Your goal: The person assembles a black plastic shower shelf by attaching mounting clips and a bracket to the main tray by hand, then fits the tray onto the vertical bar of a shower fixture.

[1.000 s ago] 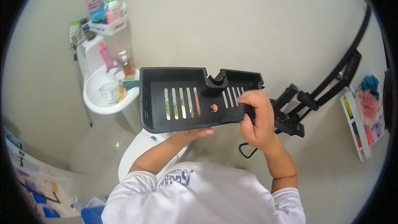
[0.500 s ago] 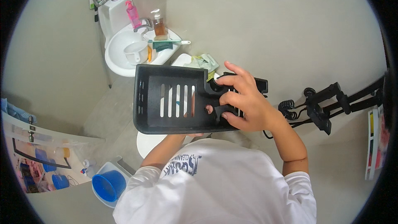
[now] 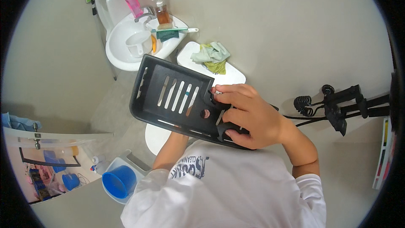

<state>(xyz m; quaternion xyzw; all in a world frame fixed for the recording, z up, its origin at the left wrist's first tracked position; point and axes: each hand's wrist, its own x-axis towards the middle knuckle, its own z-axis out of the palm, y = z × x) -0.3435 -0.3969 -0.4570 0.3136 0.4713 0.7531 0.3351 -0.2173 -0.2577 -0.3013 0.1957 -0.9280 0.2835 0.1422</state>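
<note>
A black plastic bathroom rack [image 3: 168, 117] is held up in front of my chest, slanting down toward the right. It is a shallow tray with long slots and a round hole in its floor. My right hand [image 3: 249, 112] grips its right part from above, fingers and thumb curled around black curved pieces there. Beneath the rack is my left hand [image 3: 205, 114]; a patch of skin shows through the round hole, and its fingers are mostly hidden. My left forearm [image 3: 174, 145] reaches under the rack's near edge.
A white sink [image 3: 116, 52] at the far left holds a white dipper [image 3: 138, 43]. Bottles and a brush sit on its rim. Cloths [image 3: 213, 55] lie on a white surface [image 3: 234, 76] beyond the rack. A blue bucket [image 3: 120, 181] is at lower left; black holders [image 3: 341, 103] are at right.
The rack has tilted, its right end swinging down toward me, and my right hand has moved down with it. The cloths beyond it show more fully.
</note>
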